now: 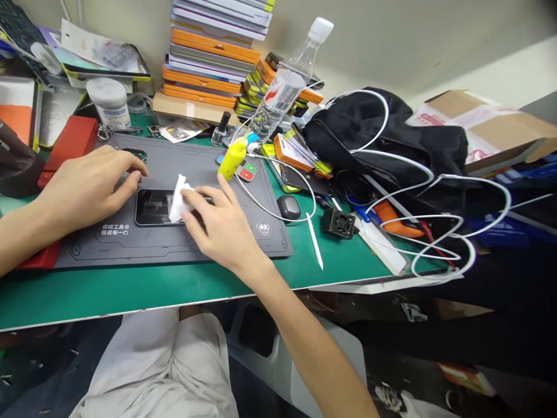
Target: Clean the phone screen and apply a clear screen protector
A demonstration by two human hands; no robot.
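A dark phone (pixel 150 208) lies on its side on the grey work mat (pixel 226 244). My right hand (pixel 221 223) pinches a folded white wipe (pixel 177 200) between thumb and fingers, and the wipe touches the phone's glass. My left hand (pixel 89 183) is just left of the phone, its fingers curved and apart, holding nothing. Partly behind its fingertips is a small dark part (pixel 138 154) on the mat. A yellow bottle (pixel 234 158) stands beyond my right hand, beside some small coloured tiles (pixel 248 171).
Stacked orange and grey boxes (pixel 202 58), a tilted water bottle (pixel 282 87) and a white tub (pixel 108 103) stand at the back. At right lie a black bag (pixel 387 139), looping white cables (pixel 474 249), an earbud case (pixel 288 207), a white stylus (pixel 314 241) and a small fan (pixel 338 223).
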